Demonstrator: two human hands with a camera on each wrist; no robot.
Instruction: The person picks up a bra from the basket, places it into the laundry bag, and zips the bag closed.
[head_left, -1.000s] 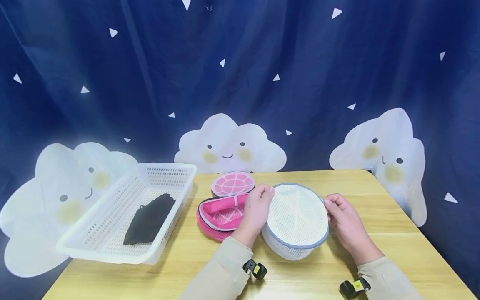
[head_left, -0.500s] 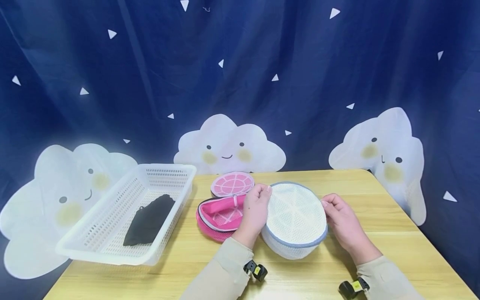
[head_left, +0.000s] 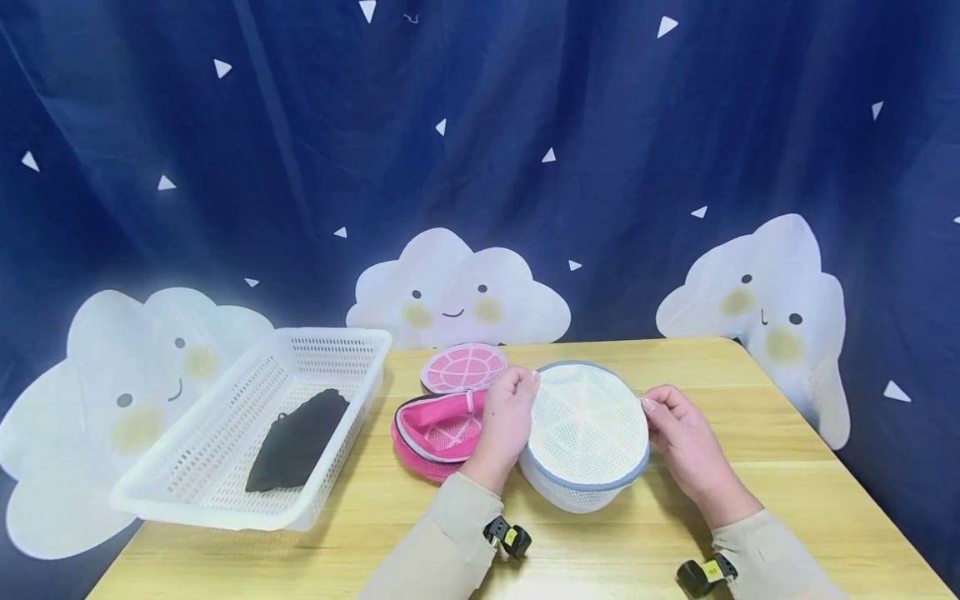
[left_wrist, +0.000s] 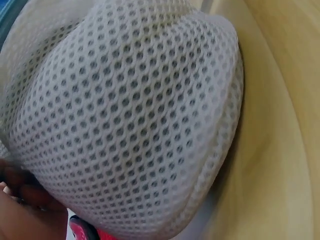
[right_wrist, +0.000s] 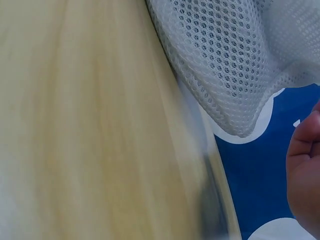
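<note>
A round white mesh laundry bag [head_left: 588, 425] with a blue-grey rim stands tilted on the table between my hands. My left hand [head_left: 508, 421] holds its rim on the left side, the fingers partly hidden behind the bag. At the right edge of the rim, my right hand [head_left: 686, 442] pinches something small with thumb and forefinger; what it is cannot be made out. White mesh [left_wrist: 130, 115] fills most of the left wrist view, and in the right wrist view the bag's lower corner [right_wrist: 225, 75] hangs beside my curled fingers.
Left of the bag lies an open pink mesh bag [head_left: 427, 467], its round lid [head_left: 465, 368] folded back. A white perforated basket [head_left: 180, 500] at the far left holds a folded black cloth [head_left: 300, 442]. The wooden table [head_left: 810, 517] ends before a blue curtain [head_left: 480, 167].
The white mesh bag has shifted slightly left and away from me, both hands moving a little with it. The pink bag, basket and black cloth stay put.
</note>
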